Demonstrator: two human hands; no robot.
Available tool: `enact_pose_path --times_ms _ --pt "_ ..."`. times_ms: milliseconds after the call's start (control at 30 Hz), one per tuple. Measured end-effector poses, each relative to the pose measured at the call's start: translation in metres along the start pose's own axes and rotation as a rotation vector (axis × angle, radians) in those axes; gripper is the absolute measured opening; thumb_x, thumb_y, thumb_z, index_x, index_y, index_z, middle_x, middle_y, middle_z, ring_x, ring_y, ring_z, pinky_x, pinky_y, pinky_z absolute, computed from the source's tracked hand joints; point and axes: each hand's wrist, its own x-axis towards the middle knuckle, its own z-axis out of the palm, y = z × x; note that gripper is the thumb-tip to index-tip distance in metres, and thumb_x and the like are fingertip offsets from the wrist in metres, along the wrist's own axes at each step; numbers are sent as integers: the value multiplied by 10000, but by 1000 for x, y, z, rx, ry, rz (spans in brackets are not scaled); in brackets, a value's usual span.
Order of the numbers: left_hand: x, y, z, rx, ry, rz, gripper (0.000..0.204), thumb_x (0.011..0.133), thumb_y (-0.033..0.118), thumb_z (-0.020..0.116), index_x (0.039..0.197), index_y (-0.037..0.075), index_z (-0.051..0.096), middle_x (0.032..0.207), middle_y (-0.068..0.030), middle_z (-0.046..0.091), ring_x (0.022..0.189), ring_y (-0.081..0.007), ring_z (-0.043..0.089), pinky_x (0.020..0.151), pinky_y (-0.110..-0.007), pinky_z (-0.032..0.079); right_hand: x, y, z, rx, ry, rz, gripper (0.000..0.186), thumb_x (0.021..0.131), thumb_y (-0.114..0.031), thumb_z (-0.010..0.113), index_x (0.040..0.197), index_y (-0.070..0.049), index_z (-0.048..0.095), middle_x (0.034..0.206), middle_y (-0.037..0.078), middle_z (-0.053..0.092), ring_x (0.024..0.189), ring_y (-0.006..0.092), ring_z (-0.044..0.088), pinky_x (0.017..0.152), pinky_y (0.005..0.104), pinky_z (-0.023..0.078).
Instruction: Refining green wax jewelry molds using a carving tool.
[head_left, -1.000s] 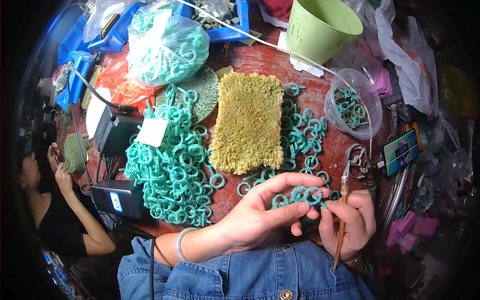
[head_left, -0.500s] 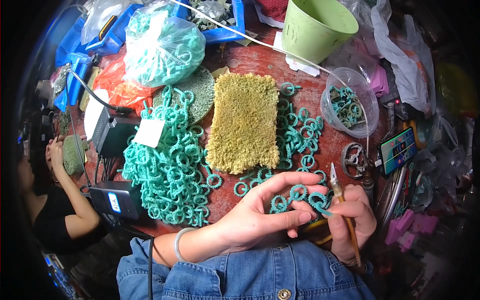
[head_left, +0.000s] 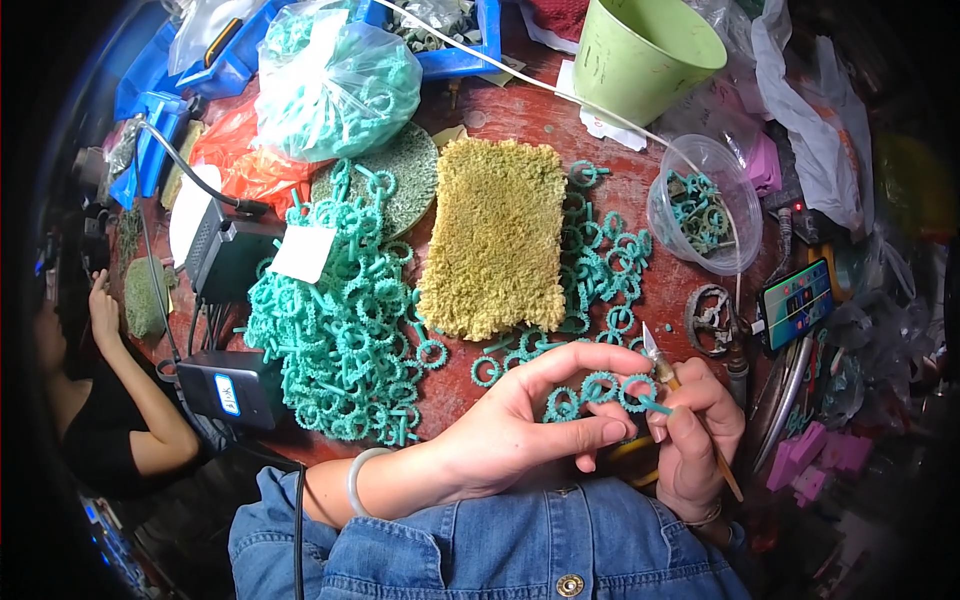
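My left hand (head_left: 525, 425) is closed around several toothed teal rings (head_left: 563, 404), with thumb and fingers on either side of them. My right hand (head_left: 697, 430) has a craft knife (head_left: 669, 376) lying across its fingers, the pale blade pointing up and leftward. Its thumb and finger also meet the short stem (head_left: 657, 407) of the rightmost ring, which spans the gap between both hands. Just beyond the hands lies a rough yellow sponge-like block (head_left: 495, 240). Loose rings (head_left: 615, 265) of the same kind lie at its right side, and a large heap (head_left: 345, 340) of them is to its left.
A clear round tub (head_left: 740, 235) with ring pieces stands at the right, by a lit phone (head_left: 795, 300). Behind are a green bucket (head_left: 640, 70), a bag of rings (head_left: 335, 95) and blue bins (head_left: 460, 65). A co-worker's arm (head_left: 140, 380) shows far left.
The craft knife has tilted, its blade swinging left toward the rightmost ring. That ring has turned and now faces upward more fully. The co-worker's hand has shifted.
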Motion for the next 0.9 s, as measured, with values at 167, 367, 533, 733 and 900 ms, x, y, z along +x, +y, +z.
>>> enact_pose_path --times_ms 167,367,533,733,900 --pt "0 0 0 11 -6 11 462 866 -47 612 1297 43 471 1214 -72 545 973 -120 592 649 -211 501 1 1 0 -6 0 1 108 831 -119 604 802 -16 588 741 51 508 688 114 455 638 245 357" --pt "0 0 -1 13 -14 10 455 871 -43 608 1296 46 472 1199 -69 553 974 -116 591 649 -212 499 0 -1 1 -3 10 25 108 830 -120 604 796 -19 585 730 46 510 681 111 444 635 247 349" --pt "0 0 -1 -32 -11 -4 482 865 -54 607 1312 47 455 1211 -79 553 972 -120 591 661 -213 498 3 1 -1 -49 -20 -29 88 824 -113 625 808 -32 592 738 53 512 664 122 458 604 252 363" --pt "2 0 3 -119 -23 -13 431 952 206 541 1327 30 423 1249 -142 537 1046 -182 564 791 -309 503 4 -14 -2 -842 -110 -638 186 732 -114 754 871 -73 638 801 52 489 651 204 521 539 280 436" --pt "3 0 -2 -115 -37 -32 466 966 348 482 1286 12 447 1216 -173 541 1035 -224 557 833 -357 485 5 -13 -4 -821 -16 -616 220 729 -85 767 898 -55 629 770 72 516 646 215 533 538 294 443"
